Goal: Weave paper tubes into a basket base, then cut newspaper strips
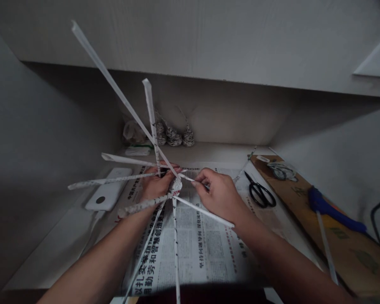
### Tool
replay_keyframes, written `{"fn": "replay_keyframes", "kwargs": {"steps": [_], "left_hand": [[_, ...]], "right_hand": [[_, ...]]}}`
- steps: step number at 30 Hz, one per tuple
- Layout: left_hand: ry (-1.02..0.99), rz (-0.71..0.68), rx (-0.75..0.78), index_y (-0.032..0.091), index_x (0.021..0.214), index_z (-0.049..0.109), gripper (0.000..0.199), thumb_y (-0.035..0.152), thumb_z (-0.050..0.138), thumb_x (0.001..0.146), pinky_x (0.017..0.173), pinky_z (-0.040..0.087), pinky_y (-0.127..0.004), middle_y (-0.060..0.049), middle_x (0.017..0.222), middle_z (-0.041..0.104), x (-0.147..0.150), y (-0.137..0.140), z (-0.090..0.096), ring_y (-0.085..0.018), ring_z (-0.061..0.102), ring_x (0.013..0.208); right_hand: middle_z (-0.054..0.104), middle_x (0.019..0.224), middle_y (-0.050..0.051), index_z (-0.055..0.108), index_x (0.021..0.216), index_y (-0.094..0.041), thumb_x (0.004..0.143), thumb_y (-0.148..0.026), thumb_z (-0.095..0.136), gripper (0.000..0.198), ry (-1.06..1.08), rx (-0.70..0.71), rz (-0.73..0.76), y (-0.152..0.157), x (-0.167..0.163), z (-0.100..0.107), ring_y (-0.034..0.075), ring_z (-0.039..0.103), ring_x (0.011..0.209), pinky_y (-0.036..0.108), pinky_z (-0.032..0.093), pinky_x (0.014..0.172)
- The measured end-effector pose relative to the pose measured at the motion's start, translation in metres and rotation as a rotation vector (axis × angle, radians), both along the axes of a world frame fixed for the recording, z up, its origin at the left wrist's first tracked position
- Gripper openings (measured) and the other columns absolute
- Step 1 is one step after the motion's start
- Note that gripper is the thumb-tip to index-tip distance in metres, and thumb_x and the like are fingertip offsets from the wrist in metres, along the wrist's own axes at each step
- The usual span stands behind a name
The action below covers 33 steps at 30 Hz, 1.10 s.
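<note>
Several rolled newspaper tubes radiate from a small woven paper centre [176,184], pointing up, left and down. My left hand [158,182] is closed around the far side of this woven piece; some of its fingers are hidden behind the tubes. Between the thumb and fingers of my right hand [213,188] is pinched one thin paper tube [187,178] that runs out of the centre. Another white tube [205,212] passes below the right hand toward the wrist. Beneath both hands lies a printed newspaper sheet [190,236].
Black-handled scissors [262,194] lie right of the newspaper. A cardboard sheet [291,211] carries a blue glue gun [332,211] and a coiled cable [283,172]. At left sits a white power bank [106,194] with a cable. Several woven paper pieces [173,137] stand at the back, under a shelf panel [190,42].
</note>
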State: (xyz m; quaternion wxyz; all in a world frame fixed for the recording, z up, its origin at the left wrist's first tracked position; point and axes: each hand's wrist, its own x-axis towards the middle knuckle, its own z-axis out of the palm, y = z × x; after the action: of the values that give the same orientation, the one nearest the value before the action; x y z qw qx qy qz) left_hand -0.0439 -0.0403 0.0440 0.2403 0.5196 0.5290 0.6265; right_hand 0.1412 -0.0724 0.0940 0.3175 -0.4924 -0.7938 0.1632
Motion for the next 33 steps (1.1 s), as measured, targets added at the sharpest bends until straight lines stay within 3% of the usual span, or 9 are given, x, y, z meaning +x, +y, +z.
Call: {"fn": "replay_keyframes", "kwargs": {"steps": [17, 24, 33], "left_hand": [[0.089, -0.039, 0.01, 0.022, 0.075, 0.074, 0.015, 0.037, 0.074, 0.073, 0.071, 0.051, -0.029, 0.0, 0.073, 0.073, 0.0015, -0.0043, 0.0, -0.019, 0.067, 0.074], [0.11, -0.006, 0.0, 0.021, 0.073, 0.072, 0.019, 0.039, 0.073, 0.071, 0.06, 0.047, -0.028, 0.0, 0.064, 0.069, 0.0032, -0.0054, 0.001, -0.019, 0.064, 0.066], [0.121, -0.005, -0.01, 0.02, 0.073, 0.071, 0.021, 0.041, 0.072, 0.072, 0.058, 0.045, -0.028, 0.0, 0.062, 0.066, 0.0026, -0.0045, -0.0016, -0.018, 0.06, 0.062]], "right_hand": [[0.066, 0.069, 0.001, 0.061, 0.079, -0.021, 0.085, -0.021, 0.058, 0.007, 0.004, 0.012, -0.034, -0.002, -0.0084, -0.0021, 0.015, 0.058, 0.062, 0.026, 0.035, 0.056], [0.061, 0.067, 0.0, 0.057, 0.077, -0.021, 0.087, -0.022, 0.056, 0.01, -0.006, 0.016, -0.009, 0.001, -0.0081, -0.0048, 0.013, 0.053, 0.058, 0.026, 0.032, 0.054], [0.066, 0.073, 0.001, 0.058, 0.082, -0.021, 0.088, -0.021, 0.056, 0.007, 0.032, -0.002, 0.035, 0.002, -0.0017, -0.0071, 0.014, 0.058, 0.065, 0.026, 0.038, 0.059]]}}
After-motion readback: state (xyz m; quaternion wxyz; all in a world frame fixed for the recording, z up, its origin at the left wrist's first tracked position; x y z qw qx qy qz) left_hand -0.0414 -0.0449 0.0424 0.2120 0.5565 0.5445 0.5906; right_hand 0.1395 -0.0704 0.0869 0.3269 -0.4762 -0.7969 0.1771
